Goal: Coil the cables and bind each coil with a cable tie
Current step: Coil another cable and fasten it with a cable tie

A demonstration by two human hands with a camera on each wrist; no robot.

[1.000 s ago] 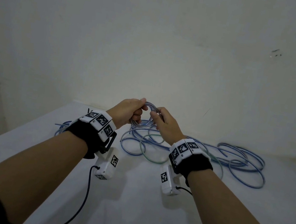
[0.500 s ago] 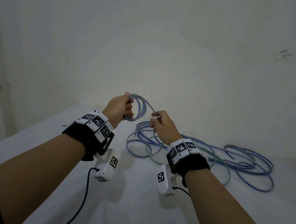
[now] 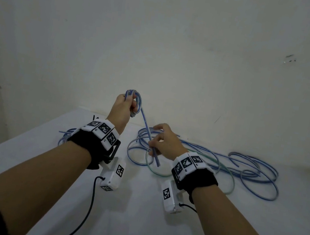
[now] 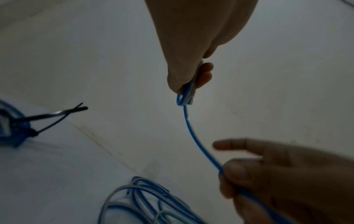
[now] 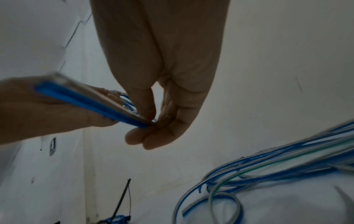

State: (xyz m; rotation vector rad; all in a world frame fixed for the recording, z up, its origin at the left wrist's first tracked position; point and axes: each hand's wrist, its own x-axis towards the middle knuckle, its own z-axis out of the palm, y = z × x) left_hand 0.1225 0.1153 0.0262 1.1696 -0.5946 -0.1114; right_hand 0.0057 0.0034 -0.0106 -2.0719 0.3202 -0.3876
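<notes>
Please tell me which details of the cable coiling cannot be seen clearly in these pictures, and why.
- Number of turns in the small coil: head view, the left hand covers part of it.
- Bound coil with black cable ties: left wrist view, cut by the left edge and blurred.
- Which loose cables on the table are separate: head view, they overlap.

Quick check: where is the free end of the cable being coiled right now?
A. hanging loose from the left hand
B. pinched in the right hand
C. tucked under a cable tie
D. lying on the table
B: the right hand pinches the blue cable near its tip, while the left hand grips the coil.
</notes>
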